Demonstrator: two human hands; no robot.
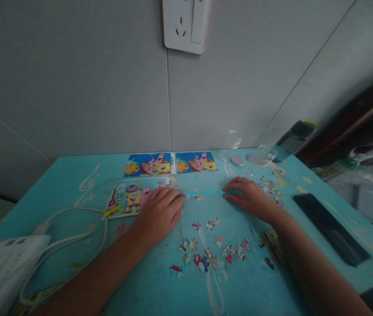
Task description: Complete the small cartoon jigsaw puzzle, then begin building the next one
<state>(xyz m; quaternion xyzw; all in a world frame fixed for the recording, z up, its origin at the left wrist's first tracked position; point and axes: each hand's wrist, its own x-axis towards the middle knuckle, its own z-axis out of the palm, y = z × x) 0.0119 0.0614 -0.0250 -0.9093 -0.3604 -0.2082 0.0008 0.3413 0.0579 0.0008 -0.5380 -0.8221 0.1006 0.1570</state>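
A narrow strip of joined jigsaw pieces (202, 194), mostly light blue, lies flat on the table between my two hands. My left hand (160, 210) has its curled fingertips on the strip's left end and partly covers a cartoon picture sheet (130, 197). At the right end, the thumb and forefinger of my right hand (247, 195) close on the strip's edge. Nearer to me lie several loose jigsaw pieces (206, 259), some in small clusters. Another pile of small pieces (270, 188) sits just beyond my right hand, partly hidden by it.
Two cartoon cards (196, 162) lie by the wall. Clear plastic containers (267, 153) and a dark-lidded bottle (296, 136) stand at the back right. A long black object (331, 228) lies at right. A white box (15, 267) with white cables (74, 237) occupies the left.
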